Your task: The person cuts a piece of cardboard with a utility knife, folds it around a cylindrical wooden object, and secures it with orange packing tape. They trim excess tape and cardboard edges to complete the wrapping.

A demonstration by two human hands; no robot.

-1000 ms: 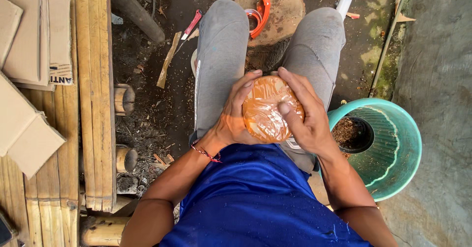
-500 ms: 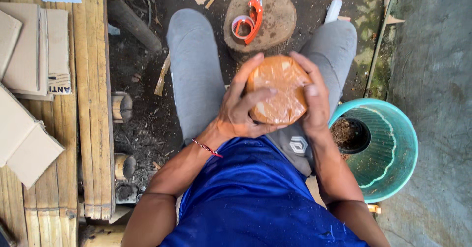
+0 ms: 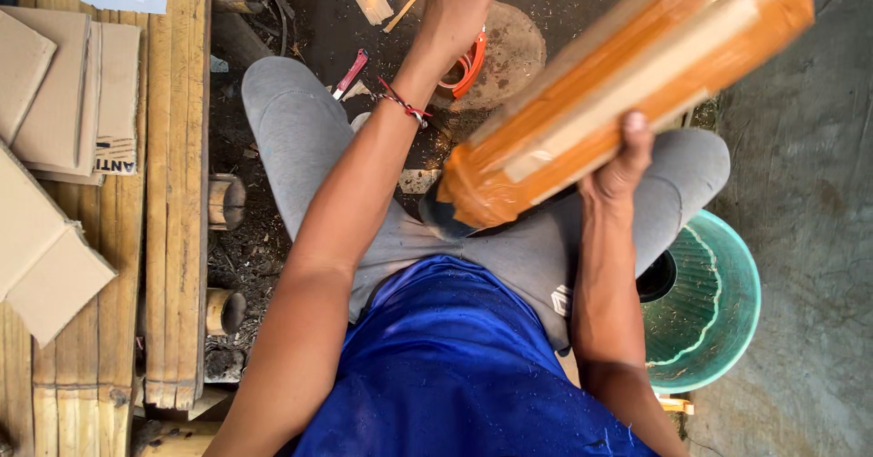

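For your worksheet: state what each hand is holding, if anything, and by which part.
The right hand grips the orange tape-wrapped bundle from beneath, near its middle. The left hand reaches forward, partly out of frame; it holds nothing visible.

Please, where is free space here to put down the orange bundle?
Bare grey ground right of the green bucket is free. The bamboo bench has a bare strip beside the cardboard. Between the knees it is crowded: round stump, orange tool, wood scraps.

right hand (image 3: 618,161) gripping orange taped bundle (image 3: 627,84) from below; left hand (image 3: 459,2) reaching forward, teal bucket (image 3: 723,330) beside knee
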